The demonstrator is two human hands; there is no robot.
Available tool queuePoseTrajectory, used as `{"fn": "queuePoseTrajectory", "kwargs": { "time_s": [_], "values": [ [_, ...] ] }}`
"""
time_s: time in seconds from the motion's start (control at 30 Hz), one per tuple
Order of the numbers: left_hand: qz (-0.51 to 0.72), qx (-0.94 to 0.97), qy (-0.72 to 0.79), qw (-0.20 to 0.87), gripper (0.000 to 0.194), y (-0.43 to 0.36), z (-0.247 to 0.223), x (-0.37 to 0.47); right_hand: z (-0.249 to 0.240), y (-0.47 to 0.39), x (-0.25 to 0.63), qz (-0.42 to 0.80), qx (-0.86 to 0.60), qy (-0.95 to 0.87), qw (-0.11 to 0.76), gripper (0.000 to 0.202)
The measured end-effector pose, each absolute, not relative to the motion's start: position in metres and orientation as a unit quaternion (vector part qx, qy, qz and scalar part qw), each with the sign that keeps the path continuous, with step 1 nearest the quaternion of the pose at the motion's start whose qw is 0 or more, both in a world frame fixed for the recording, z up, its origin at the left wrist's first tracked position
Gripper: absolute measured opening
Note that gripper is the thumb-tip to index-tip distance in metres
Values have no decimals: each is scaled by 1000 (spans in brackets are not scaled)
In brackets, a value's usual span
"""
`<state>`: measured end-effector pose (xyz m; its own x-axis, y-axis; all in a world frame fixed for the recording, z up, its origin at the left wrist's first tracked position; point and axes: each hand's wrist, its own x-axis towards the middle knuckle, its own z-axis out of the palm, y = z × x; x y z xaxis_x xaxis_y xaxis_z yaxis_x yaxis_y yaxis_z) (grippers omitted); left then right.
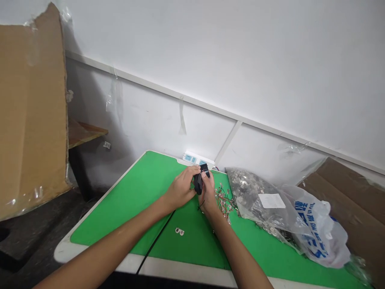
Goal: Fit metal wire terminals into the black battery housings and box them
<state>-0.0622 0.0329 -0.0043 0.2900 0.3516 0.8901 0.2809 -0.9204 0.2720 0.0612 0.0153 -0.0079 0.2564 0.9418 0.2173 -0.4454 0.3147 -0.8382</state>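
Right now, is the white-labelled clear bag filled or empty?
At least partly filled: many small silvery pieces show through the clear plastic bag. Cannot tell how full.

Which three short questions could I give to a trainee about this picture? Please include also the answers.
1. What do the left hand and right hand hold together?
A) the power strip
B) a black object
C) a cardboard sheet

2. True or false: the clear plastic bag lies to the right of both hands.

3. Which colour is the lettering on the white plastic bag?

Key: 1. B; 2. True; 3. Blue.
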Motion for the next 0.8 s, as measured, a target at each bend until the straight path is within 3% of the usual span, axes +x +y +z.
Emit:
{"fn": "queuePoseTrajectory", "kwargs": {
  "time_s": [0.17,0.57,0.8],
  "values": [
    [556,816,160,-3,56,39,-5,-64,-4,10,53,562,-321,-302,699,38],
    [590,790,164,29,49,43,-4,-64,11,5,62,669,-262,-291,632,32],
    [585,775,222,89,56,44,-8,-61,17,11,77,646,-235,-277,672,36]
  ]
}}
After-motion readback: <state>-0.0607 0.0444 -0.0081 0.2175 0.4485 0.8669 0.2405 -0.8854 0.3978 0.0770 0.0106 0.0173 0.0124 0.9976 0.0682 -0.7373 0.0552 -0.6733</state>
